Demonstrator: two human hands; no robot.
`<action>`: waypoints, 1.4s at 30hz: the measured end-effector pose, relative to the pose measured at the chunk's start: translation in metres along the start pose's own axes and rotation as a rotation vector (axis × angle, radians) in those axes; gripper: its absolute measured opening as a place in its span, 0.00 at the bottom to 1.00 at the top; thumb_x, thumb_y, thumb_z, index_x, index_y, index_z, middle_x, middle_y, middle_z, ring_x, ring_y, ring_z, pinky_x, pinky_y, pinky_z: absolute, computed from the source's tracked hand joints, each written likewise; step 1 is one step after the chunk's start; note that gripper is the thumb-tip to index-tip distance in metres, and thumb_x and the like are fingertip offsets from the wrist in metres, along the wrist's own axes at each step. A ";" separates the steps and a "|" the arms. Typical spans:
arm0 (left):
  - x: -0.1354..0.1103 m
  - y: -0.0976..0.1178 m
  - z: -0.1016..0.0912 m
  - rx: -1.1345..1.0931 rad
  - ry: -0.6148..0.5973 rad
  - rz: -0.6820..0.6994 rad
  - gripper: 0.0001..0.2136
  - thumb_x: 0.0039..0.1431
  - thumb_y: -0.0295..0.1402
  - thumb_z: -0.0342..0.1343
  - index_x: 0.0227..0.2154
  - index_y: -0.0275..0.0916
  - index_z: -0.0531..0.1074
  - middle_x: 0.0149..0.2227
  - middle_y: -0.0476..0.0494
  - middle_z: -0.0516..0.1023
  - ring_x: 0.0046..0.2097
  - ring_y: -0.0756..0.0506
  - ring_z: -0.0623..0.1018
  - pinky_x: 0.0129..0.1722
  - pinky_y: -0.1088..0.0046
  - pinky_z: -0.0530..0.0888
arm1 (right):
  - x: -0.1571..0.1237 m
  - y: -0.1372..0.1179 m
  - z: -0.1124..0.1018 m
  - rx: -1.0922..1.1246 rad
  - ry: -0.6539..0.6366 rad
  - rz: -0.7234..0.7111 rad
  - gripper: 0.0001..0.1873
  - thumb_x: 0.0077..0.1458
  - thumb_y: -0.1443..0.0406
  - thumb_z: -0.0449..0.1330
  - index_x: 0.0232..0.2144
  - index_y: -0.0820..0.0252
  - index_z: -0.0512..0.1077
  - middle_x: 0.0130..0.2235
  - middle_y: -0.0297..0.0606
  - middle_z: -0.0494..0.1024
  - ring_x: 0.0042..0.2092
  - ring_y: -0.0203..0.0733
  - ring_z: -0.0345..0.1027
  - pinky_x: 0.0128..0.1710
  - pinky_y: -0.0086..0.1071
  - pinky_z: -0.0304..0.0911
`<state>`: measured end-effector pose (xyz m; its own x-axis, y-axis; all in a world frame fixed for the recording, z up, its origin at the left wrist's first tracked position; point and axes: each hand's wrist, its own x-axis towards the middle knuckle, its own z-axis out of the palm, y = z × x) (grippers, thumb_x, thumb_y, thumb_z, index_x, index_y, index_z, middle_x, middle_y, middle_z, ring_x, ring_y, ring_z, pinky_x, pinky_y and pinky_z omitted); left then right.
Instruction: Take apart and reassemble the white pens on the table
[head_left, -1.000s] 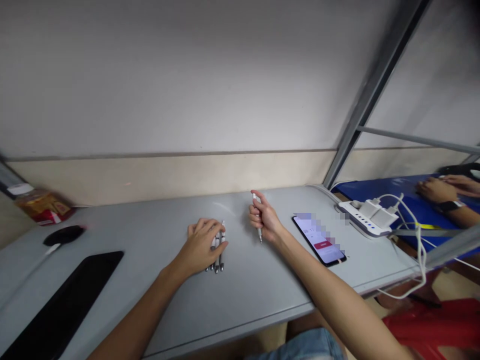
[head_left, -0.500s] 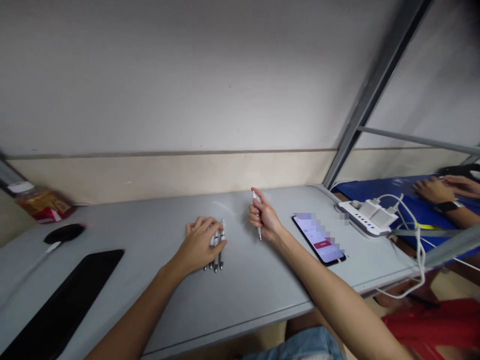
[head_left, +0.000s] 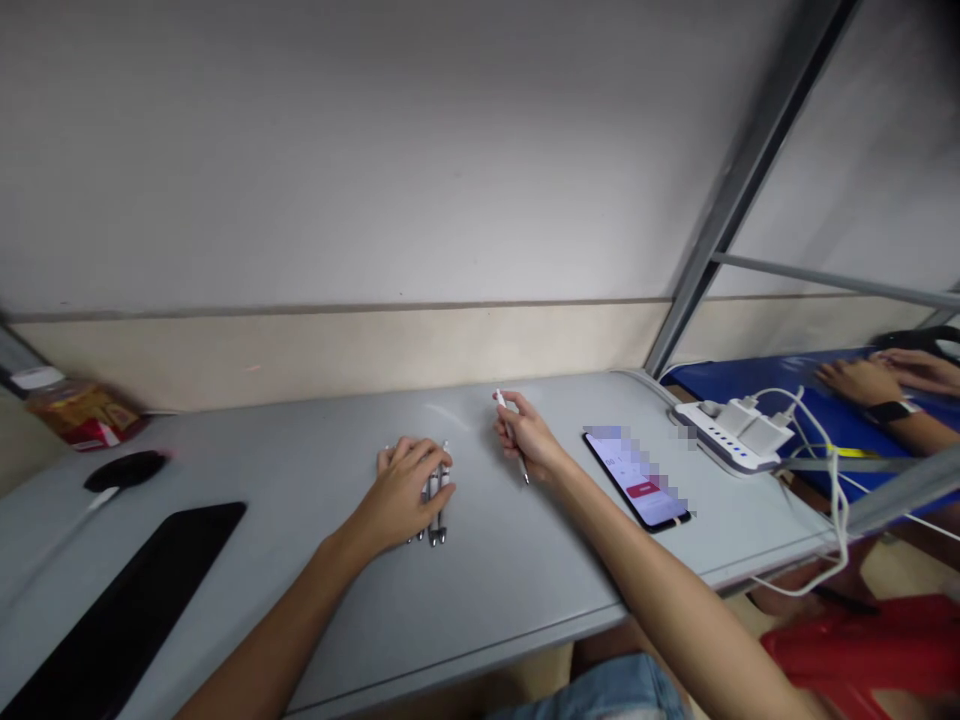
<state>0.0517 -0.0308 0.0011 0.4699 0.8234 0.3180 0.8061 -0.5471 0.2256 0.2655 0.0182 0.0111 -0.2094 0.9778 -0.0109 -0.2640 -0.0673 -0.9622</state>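
On the grey desk [head_left: 495, 580], my left hand [head_left: 409, 490] is curled over a row of several white-and-silver pens [head_left: 442, 500] lying side by side, its thumb along their right side. Their silver tips stick out below the palm; much of the row is hidden under my fingers. To the right, my right hand [head_left: 531, 440] is closed round a single white pen [head_left: 501, 399], held tilted with its silver tip down to the right. The white end of this pen shows at the thumb and forefinger.
A phone [head_left: 637, 480] with a lit screen lies right of my right forearm, near a white power strip [head_left: 724, 437] with plugs and cables. On the left are a black mat [head_left: 142, 600], a black mouse [head_left: 124, 470] and a jar [head_left: 82, 410]. Another person's hands [head_left: 862, 382] are at far right.
The pen in my right hand has tilted further, its upper end shifting left and down. My left hand has shifted slightly over the pens, whose tips have moved a little.
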 end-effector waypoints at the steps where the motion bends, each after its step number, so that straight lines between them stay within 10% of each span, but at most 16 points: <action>1: 0.000 0.000 0.000 -0.004 -0.003 0.004 0.08 0.58 0.36 0.52 0.40 0.45 0.69 0.44 0.46 0.73 0.49 0.40 0.66 0.47 0.60 0.59 | 0.001 0.002 0.000 -0.101 0.041 -0.022 0.13 0.52 0.61 0.56 0.42 0.54 0.64 0.23 0.25 0.61 0.20 0.29 0.52 0.16 0.21 0.47; 12: -0.001 0.006 -0.002 -0.052 -0.033 0.031 0.07 0.60 0.35 0.50 0.37 0.44 0.71 0.39 0.46 0.75 0.48 0.41 0.65 0.48 0.58 0.58 | -0.001 0.003 -0.007 -1.269 0.193 -0.031 0.12 0.53 0.63 0.56 0.33 0.63 0.77 0.34 0.47 0.78 0.36 0.44 0.71 0.35 0.32 0.58; 31: -0.003 0.018 -0.003 -0.034 -0.093 0.054 0.06 0.56 0.36 0.53 0.28 0.43 0.71 0.27 0.49 0.73 0.40 0.43 0.68 0.44 0.61 0.58 | -0.003 0.001 -0.015 -1.559 0.217 0.134 0.15 0.51 0.65 0.57 0.41 0.63 0.74 0.41 0.54 0.77 0.42 0.55 0.72 0.35 0.38 0.61; 42: -0.002 0.015 -0.005 -0.080 -0.064 -0.008 0.07 0.51 0.26 0.51 0.30 0.44 0.71 0.27 0.51 0.73 0.40 0.44 0.69 0.45 0.61 0.58 | -0.013 -0.008 -0.009 -1.498 0.186 -0.179 0.22 0.52 0.64 0.58 0.51 0.60 0.68 0.48 0.50 0.70 0.51 0.54 0.58 0.44 0.40 0.57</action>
<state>0.0609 -0.0418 0.0082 0.4880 0.8341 0.2572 0.7797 -0.5490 0.3011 0.2785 0.0076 0.0164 -0.1311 0.9691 0.2091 0.9219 0.1968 -0.3339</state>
